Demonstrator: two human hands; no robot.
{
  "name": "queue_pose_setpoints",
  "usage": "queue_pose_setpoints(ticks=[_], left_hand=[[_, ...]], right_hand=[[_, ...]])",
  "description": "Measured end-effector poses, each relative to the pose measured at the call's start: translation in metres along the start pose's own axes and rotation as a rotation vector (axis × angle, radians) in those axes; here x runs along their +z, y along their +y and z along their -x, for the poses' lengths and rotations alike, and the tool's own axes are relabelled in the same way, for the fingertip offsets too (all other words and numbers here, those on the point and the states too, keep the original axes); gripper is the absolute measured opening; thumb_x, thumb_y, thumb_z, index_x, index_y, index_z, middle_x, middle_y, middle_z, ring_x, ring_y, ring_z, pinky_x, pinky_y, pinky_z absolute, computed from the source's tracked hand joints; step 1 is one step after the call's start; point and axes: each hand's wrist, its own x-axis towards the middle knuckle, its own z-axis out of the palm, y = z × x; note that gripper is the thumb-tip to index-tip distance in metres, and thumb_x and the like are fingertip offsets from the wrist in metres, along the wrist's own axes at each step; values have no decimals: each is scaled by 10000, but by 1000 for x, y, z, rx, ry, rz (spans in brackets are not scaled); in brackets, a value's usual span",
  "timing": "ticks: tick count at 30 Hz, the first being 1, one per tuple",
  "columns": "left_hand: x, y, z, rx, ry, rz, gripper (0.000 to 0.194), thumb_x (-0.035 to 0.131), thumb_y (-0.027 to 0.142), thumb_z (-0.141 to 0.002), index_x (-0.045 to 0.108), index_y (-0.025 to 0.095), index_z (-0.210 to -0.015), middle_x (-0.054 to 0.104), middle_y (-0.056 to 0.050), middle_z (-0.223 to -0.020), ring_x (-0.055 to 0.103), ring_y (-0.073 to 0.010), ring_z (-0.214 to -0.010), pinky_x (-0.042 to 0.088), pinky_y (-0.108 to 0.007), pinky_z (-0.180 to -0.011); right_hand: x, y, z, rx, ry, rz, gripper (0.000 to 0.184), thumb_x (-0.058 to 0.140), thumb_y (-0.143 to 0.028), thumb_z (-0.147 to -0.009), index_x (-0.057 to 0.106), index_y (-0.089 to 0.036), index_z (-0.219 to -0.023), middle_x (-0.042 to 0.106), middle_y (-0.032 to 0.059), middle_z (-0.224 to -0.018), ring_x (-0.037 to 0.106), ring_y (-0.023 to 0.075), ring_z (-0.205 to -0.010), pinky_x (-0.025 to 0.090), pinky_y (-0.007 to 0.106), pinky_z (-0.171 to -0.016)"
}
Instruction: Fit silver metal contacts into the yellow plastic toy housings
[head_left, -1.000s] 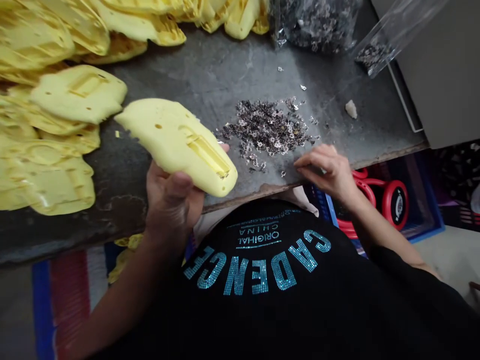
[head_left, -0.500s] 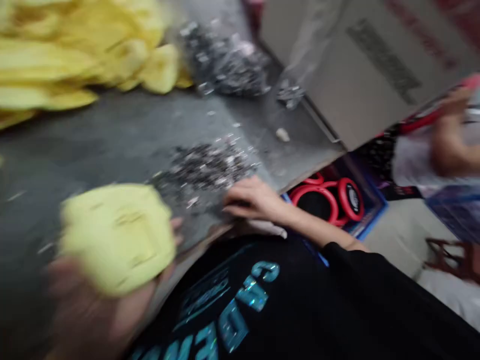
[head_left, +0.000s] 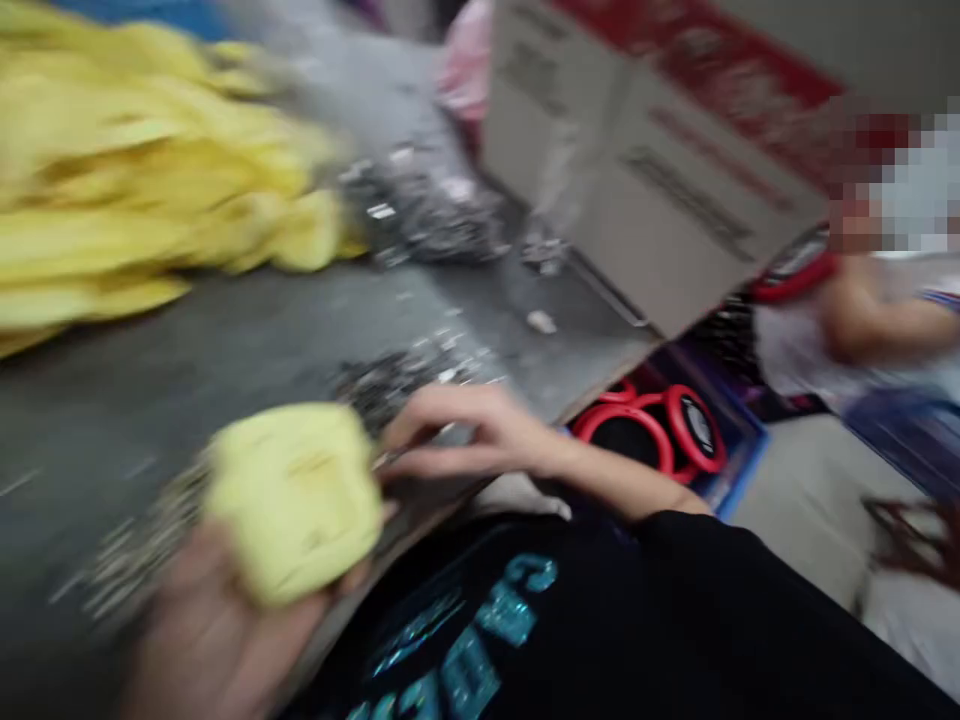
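Observation:
A yellow moulded piece (head_left: pixel 296 505), squarish with rounded corners and slots in its face, rests in my left hand (head_left: pixel 217 620), whose fingers wrap round its lower side. My right hand (head_left: pixel 472 430) is at the piece's right edge, thumb and forefinger pinched together. Whatever is between those fingertips is too small and blurred to name. Just behind the right hand lies a loose heap of small shiny metal parts (head_left: pixel 390 375). Thin pin-like metal pieces (head_left: pixel 142 550) are scattered on the grey tabletop (head_left: pixel 262 340) left of the yellow piece.
A pile of yellow pieces (head_left: pixel 135 160) covers the far left. Clear bags of metal parts (head_left: pixel 442 215) stand before white-and-red cartons (head_left: pixel 637 170). Below the table edge, a blue crate (head_left: pixel 739 450) holds red-rimmed round items (head_left: pixel 630 435). Another person's arm (head_left: pixel 870 310) shows at right.
My left hand has brought the yellow piece rightward, toward my right hand. The right hand has left the metal heap's edge and come to the piece. The camera view has shifted too.

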Motion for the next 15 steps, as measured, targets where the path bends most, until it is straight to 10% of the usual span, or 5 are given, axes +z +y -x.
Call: queue_pose_setpoints(ticks=[5, 15], left_hand=[[-40, -14, 19, 98, -43, 165, 768, 833, 789, -837, 761, 182, -1302, 877, -109, -1074, 844, -285, -742, 545, -232, -379], [-53, -21, 24, 93, -116, 231, 762, 768, 734, -947, 651, 146, -1416, 839, -177, -1127, 865, -296, -813, 564, -203, -404]], right_hand=[[-8, 17, -20, -315, 38, 353, 65, 793, -246, -1038, 773, -238, -1100, 815, 14, -984, 755, 160, -911, 612, 314, -844], [9, 11, -38, -387, -20, 550, 73, 750, -249, -1063, 759, -239, -1134, 801, 28, -990, 748, 179, -897, 615, 327, -805]])
